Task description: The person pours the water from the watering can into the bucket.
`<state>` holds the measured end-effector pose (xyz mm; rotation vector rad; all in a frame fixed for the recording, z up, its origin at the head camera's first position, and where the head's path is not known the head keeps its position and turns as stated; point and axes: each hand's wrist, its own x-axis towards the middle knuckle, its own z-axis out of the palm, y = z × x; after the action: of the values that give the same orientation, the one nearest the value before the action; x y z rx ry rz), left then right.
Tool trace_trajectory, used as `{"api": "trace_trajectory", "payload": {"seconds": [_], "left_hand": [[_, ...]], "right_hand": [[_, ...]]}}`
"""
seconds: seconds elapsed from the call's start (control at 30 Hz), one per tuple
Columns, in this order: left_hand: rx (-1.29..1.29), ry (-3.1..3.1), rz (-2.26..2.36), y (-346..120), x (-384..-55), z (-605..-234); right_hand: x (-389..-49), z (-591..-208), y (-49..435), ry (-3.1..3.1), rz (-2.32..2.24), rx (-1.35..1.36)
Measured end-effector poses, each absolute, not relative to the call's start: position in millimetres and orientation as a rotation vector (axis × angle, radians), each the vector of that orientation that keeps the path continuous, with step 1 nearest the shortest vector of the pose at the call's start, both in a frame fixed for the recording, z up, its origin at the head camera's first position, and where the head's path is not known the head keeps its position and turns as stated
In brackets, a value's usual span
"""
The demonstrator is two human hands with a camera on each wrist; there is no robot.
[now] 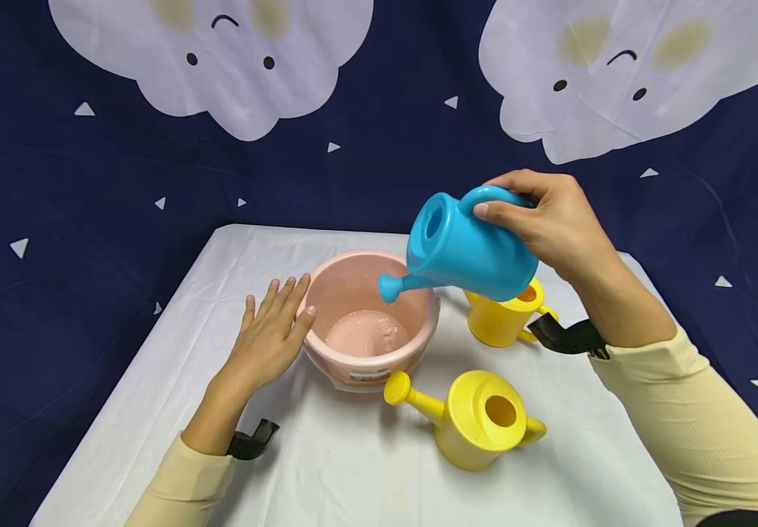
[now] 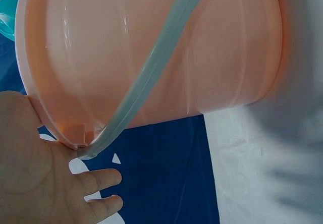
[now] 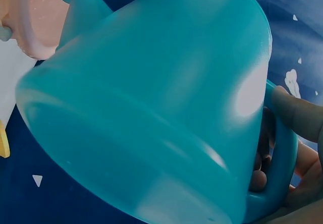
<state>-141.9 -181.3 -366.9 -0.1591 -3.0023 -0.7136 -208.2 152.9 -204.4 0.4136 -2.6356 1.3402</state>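
My right hand [image 1: 553, 216] grips the handle of a blue watering can [image 1: 478, 252], held up and tipped with its spout over the pink bucket [image 1: 353, 360]. In the right wrist view the can's base [image 3: 126, 148] faces the camera, and fingers curl through the handle [image 3: 287, 158]. Rippling water [image 1: 366, 333] lies in the bottom of the bucket. Against the bucket's left rim rests my left hand [image 1: 267, 340], its fingers straight and spread. The left wrist view shows the bucket's grey carrying handle [image 2: 146, 77] hanging down its side.
A yellow watering can [image 1: 478, 424] stands in front of the bucket, its spout pointing toward it. Another yellow watering can [image 1: 500, 322] stands to the right, partly hidden behind the blue one. A white cloth [image 1: 326, 468] covers the table; a dark blue curtain [image 1: 405, 176] hangs behind.
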Motion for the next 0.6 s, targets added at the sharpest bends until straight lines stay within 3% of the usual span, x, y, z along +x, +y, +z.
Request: {"api": "trace_trajectory", "payload": {"seconds": [0.6], "left_hand": [[-0.160, -2.997, -0.712, -181, -141, -366]], "right_hand": [[-205, -216, 167, -2.566, 1.363, 0.385]]}}
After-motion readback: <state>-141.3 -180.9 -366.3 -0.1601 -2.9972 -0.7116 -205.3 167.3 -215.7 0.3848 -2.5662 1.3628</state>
